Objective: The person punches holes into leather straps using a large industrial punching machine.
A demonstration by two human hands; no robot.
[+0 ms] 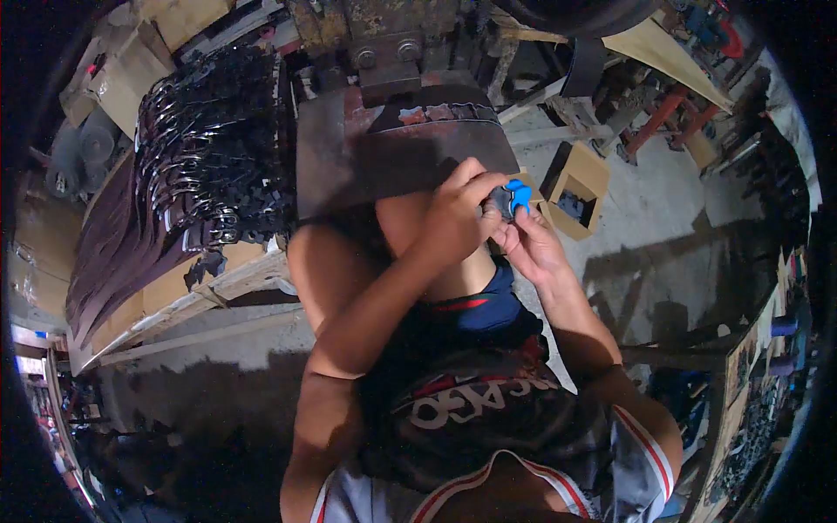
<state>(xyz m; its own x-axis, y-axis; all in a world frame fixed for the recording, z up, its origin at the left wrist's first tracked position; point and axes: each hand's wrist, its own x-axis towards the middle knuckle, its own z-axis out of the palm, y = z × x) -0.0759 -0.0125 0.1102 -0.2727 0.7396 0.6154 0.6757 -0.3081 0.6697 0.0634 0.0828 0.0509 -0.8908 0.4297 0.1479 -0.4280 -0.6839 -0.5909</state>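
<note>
Here | left hand point(458, 213), right hand point(534, 248): grips pinching blue piece point(518, 195) | piece half hidden, shape unclear

**A cluttered strap-making workshop**

I'm looking down into a workshop: a rusty press point(388, 52) over a worn steel plate point(392, 148), heaps of dark buckled straps point(200, 148), a cardboard box point(575, 187) of parts, and a dusty concrete floor point(663, 200).

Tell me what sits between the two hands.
A small blue piece, pinched between the left hand and right hand, seen in the head view.
</note>
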